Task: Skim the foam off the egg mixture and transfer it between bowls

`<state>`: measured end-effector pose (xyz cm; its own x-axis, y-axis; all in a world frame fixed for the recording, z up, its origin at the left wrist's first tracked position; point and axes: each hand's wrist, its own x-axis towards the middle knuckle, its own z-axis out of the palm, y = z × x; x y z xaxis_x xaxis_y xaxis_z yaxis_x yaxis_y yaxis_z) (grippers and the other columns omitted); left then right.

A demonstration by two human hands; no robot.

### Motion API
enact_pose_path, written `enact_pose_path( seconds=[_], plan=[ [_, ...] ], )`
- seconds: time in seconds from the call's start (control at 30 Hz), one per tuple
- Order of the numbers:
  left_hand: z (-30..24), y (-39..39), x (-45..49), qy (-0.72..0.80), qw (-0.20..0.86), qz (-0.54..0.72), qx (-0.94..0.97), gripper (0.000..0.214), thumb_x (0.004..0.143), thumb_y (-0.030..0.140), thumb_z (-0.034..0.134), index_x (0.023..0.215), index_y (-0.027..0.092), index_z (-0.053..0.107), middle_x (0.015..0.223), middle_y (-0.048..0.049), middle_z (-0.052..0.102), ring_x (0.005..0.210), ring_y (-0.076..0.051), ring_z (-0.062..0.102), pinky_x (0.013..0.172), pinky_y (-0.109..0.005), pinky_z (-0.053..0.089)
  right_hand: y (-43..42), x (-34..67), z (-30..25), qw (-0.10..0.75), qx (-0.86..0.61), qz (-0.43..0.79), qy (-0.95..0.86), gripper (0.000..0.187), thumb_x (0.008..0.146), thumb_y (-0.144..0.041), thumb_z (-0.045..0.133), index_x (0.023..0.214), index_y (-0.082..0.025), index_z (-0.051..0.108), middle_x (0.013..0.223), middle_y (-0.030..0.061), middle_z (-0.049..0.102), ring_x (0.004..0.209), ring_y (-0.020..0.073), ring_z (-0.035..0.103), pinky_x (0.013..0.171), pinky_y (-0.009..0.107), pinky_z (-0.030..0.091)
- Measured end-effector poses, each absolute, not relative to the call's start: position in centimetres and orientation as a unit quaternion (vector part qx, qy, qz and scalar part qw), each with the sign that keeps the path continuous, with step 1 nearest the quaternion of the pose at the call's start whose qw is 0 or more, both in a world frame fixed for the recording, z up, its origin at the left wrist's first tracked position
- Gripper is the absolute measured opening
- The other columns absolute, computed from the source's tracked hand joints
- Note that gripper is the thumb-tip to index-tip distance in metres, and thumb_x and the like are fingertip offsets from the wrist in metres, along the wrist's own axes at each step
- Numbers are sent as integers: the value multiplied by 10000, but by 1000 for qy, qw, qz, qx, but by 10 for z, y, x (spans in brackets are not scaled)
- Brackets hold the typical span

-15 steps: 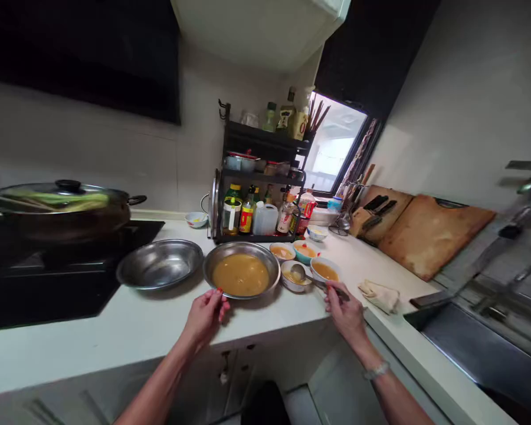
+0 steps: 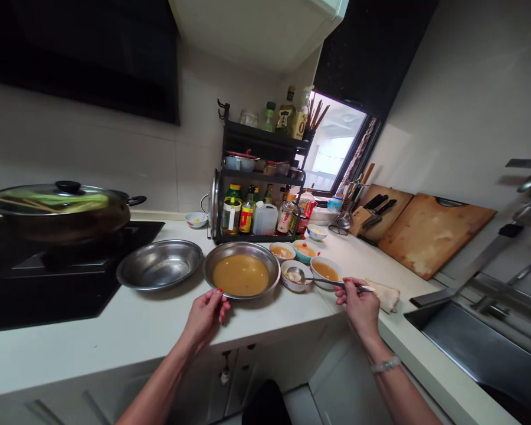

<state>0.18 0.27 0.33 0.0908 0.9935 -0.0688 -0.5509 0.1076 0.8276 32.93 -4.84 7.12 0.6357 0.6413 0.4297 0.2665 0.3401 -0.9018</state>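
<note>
My left hand (image 2: 207, 314) pinches the near rim of a round metal basin (image 2: 276, 276) that holds brownish-yellow broth (image 2: 241, 275). In my right hand (image 2: 357, 304) is the handle of a long metal ladle (image 2: 325, 281), held almost level. Its head rests inside a small white bowl (image 2: 297, 287), where some pale bits show. Around that bowl stand a white bowl of orange-brown broth (image 2: 326, 271), a turquoise bowl (image 2: 304, 257) and another small bowl (image 2: 282, 252), each with orange-coloured liquid.
A second metal basin (image 2: 159, 268) with nothing in it sits left, beside the black stove (image 2: 66, 295) and lidded pot (image 2: 62, 221). Behind stands a black rack (image 2: 265, 175) of bottles. To the right are a folded cloth (image 2: 386, 296), cutting board (image 2: 433, 236), knife block (image 2: 363, 220) and sink (image 2: 464, 342).
My right hand has moved right and slightly down, and the ladle handle now lies flatter, its head still in the small bowl. My left hand stays at the basin rim.
</note>
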Motion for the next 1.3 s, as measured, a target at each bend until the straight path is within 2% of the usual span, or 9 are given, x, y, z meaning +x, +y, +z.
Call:
enact_pose_path(
  seconds=[0.47,0.63,0.77,0.97,1.07,1.2,1.3],
  plan=[
    [2,3,1,340,662,580,332,424,590,494,775,636,121,580,494,-8,619,373,-42,446,366,-154,326,-47,311,98,749,-510,162,-391,435,642,-510,737,826,-161,555,535,9,635,410,135,555,351,215,431],
    [3,3,1,343,661,580,330,435,570,500,784,628,122,579,486,-10,617,369,-46,451,364,-156,327,-42,291,103,727,-499,176,-437,406,700,-526,690,837,-174,543,544,1,630,391,134,546,347,227,435],
    [4,3,2,347,658,582,329,448,552,510,787,625,123,573,484,-10,615,365,-47,447,362,-159,327,-40,270,97,682,-475,161,-532,331,801,-491,611,887,-174,571,514,-28,588,394,129,556,400,243,481],
    [5,2,2,349,655,580,336,444,562,510,777,626,122,568,487,-11,611,365,-47,444,364,-163,321,-50,263,93,626,-398,72,-667,183,877,-326,548,967,-200,646,781,30,640,528,114,590,469,253,519],
    [4,2,2,352,652,581,337,436,577,506,768,631,121,571,489,-12,608,365,-48,442,366,-166,320,-56,276,92,617,-422,39,-663,183,861,-321,565,967,-209,664,830,43,645,590,130,607,493,259,524],
    [3,2,2,345,651,584,341,422,596,497,761,632,121,575,492,-12,607,373,-47,439,373,-165,321,-61,298,87,614,-507,28,-605,237,826,-400,595,932,-198,662,682,13,632,495,125,572,461,251,502],
    [3,2,2,342,653,583,343,420,601,499,759,630,121,578,493,-11,606,377,-47,438,374,-165,319,-64,311,79,597,-543,29,-590,306,812,-473,582,895,-189,660,668,14,637,472,127,570,427,245,490]
  ],
)
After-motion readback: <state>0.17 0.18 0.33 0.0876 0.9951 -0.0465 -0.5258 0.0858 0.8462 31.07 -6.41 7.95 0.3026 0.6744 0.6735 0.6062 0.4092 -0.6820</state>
